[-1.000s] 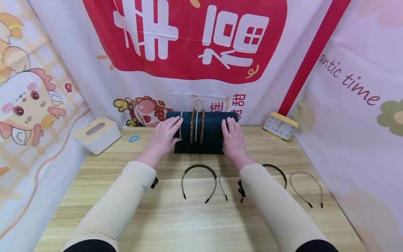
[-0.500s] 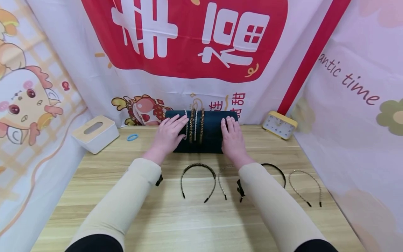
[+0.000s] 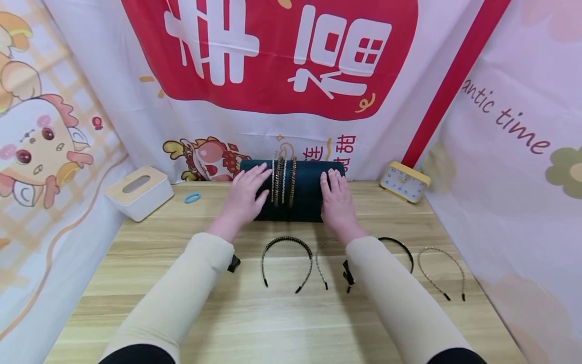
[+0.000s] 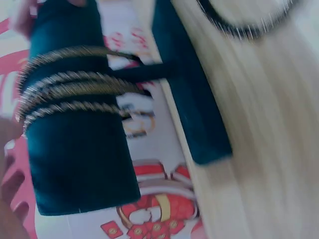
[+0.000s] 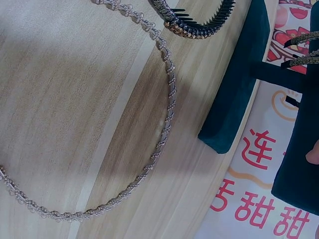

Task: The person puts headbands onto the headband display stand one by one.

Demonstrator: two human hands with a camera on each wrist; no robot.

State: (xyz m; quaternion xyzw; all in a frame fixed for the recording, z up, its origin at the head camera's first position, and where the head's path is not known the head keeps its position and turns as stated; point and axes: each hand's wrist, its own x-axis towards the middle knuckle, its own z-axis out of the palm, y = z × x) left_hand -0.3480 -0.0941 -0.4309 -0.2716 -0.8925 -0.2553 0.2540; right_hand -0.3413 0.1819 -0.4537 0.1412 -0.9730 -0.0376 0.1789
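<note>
With 12 o'clock at the far curtain, I have the dark green stand (image 3: 309,194) at 12, its padded roll lying crosswise and wearing four headbands near its middle. At the roll's 9 o'clock side, my left hand (image 3: 244,197) lies with fingers extended and thumb apart, just beside the pale headband (image 4: 75,106) nearest it; I can't tell whether the fingertips touch it. At the 3 o'clock end, my right hand (image 3: 338,199) rests fairly flat on the roll, fingers a little spread, pinching nothing. My judgement is that I'm nudging the headbands together while steadying the stand. I should keep the right hand braced so the roll can't slide toward 3, and push the pale headband evenly from fingers and thumb, so its far and near sides travel together and it doesn't skew. The left wrist view shows the post (image 4: 147,73) between the tips of the gold headband (image 4: 75,51) on the 3 o'clock side and those of the rest, so hard pushing could snag tips there. I'd use small pushes, keeping my forearms off the loose dark headband (image 3: 286,238) at 6 from the stand.
</note>
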